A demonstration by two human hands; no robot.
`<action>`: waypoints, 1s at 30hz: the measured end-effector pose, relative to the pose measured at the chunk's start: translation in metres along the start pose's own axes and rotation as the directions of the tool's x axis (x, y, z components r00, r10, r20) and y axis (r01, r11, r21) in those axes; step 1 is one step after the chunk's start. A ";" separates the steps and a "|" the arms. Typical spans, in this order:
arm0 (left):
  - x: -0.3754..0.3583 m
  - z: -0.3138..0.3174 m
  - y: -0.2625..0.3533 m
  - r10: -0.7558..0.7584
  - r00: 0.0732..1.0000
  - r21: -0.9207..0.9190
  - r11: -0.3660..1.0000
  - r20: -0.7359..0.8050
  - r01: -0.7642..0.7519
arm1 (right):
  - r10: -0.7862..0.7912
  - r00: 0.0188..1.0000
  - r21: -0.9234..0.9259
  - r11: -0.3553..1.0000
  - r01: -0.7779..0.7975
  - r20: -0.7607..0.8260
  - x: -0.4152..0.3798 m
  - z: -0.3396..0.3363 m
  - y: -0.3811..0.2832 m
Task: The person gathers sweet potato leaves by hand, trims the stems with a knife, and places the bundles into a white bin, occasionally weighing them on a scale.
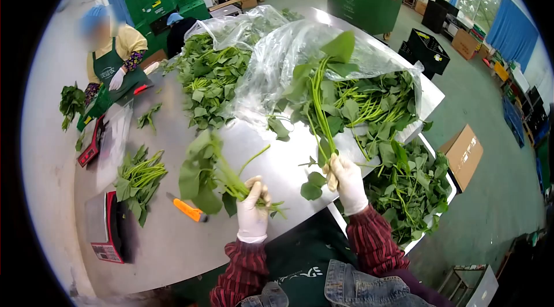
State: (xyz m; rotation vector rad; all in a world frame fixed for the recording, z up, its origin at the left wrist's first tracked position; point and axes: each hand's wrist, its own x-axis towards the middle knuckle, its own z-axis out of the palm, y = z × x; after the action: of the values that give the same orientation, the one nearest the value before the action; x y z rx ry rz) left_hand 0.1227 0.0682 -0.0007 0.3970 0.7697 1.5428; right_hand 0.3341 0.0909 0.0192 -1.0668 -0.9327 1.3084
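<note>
- Snugly, the gloved fingers of the left hand (pixel 253 214) were curled around the stems of a leafy bunch (pixel 202 163), just below the middle of the frame; its leaves leaned toward the left and the cut ends poked out on the right.
- The right hand (pixel 347 183), gloved in white too, had its fingers closed on the lower stems of a taller bunch (pixel 320 105), which stood nearly upright at the centre, leaves at the top.
- Red-and-black striped sleeves (pixel 372 240) covered both forearms at the bottom of the frame.
- Left of the left hand, an orange cutter (pixel 187 210) lay on the metal table (pixel 167 255), and beyond it a loose bunch (pixel 141 177).
- Two red scales stood along the table's left side, one lower left (pixel 107 226), one farther up (pixel 91 142).
- Behind the hands, clear plastic (pixel 268 70) lay between and partly over a left heap of greens (pixel 210 76) and a right heap (pixel 392 99).
- At lower right, a white-rimmed container (pixel 452 191) held more greens, a cardboard box (pixel 464 157) just beside it.
- At upper left stood a co-worker in a green apron (pixel 109 67); at upper right, a large green bin (pixel 363 7).
</note>
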 end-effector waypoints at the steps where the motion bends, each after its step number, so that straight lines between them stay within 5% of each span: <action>1: 0.002 0.008 0.001 0.001 1.000 0.066 0.998 -0.007 0.000 | 0.008 1.000 0.015 1.000 -0.008 0.003 -0.005 0.004 0.002; 7: 0.014 0.062 0.014 0.055 0.988 0.275 0.957 0.144 -0.094 | 0.039 0.995 -0.052 0.998 -0.034 0.090 -0.027 0.022 0.009; 11: 0.030 0.058 0.011 0.029 0.991 0.339 0.938 0.132 -0.073 | -0.088 0.980 -0.365 0.919 0.149 0.179 -0.038 0.030 0.014; 13: 0.030 0.055 0.009 0.039 0.993 0.347 0.935 0.113 -0.076 | -0.331 0.890 -0.681 0.575 0.453 0.313 -0.036 0.029 0.032; 15: 0.028 0.050 0.008 -0.003 0.996 0.313 0.949 0.086 -0.024 | -0.394 0.844 -0.724 0.450 0.523 0.365 -0.037 0.029 0.042; 17: 0.029 0.043 0.011 -0.045 0.995 0.341 0.940 0.092 0.011 | -0.469 0.690 -0.690 0.210 0.693 0.551 -0.039 0.031 0.046; 18: 0.030 0.041 0.014 -0.087 0.991 0.366 0.930 0.101 0.044 | -0.407 0.706 -0.721 0.147 0.677 0.579 -0.043 0.033 0.045; 19: 0.029 0.039 0.016 -0.089 0.991 0.368 0.929 0.103 0.045 | -0.408 0.708 -0.723 0.148 0.675 0.577 -0.046 0.035 0.041; 21: 0.025 0.037 0.018 -0.111 0.984 0.275 0.959 0.138 0.069 | -0.143 0.870 -0.691 0.553 0.465 0.472 -0.048 0.045 0.021; 24: 0.018 0.031 0.014 -0.126 0.980 0.289 0.954 0.153 0.078 | 0.109 0.910 -0.440 0.894 0.087 0.400 -0.026 0.034 0.027; 25: 0.015 0.031 0.012 -0.136 0.977 0.307 0.948 0.164 0.081 | 0.196 0.894 -0.337 0.940 -0.054 0.403 -0.017 0.037 0.012; 27: 0.011 0.030 0.009 -0.175 0.961 0.293 0.950 0.215 0.108 | 0.163 0.912 -0.378 0.926 -0.010 0.376 0.002 0.042 0.007; 30: 0.005 0.028 0.000 -0.246 0.948 0.414 0.899 0.200 0.146 | 0.301 0.908 -0.367 0.912 -0.184 0.293 0.010 0.055 -0.014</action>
State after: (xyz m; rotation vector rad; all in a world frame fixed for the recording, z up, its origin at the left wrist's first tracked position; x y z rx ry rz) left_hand 0.1412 0.0795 0.0184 0.7721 0.8938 1.1152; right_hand 0.2859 0.1052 0.0473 -1.2697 -1.3530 1.6205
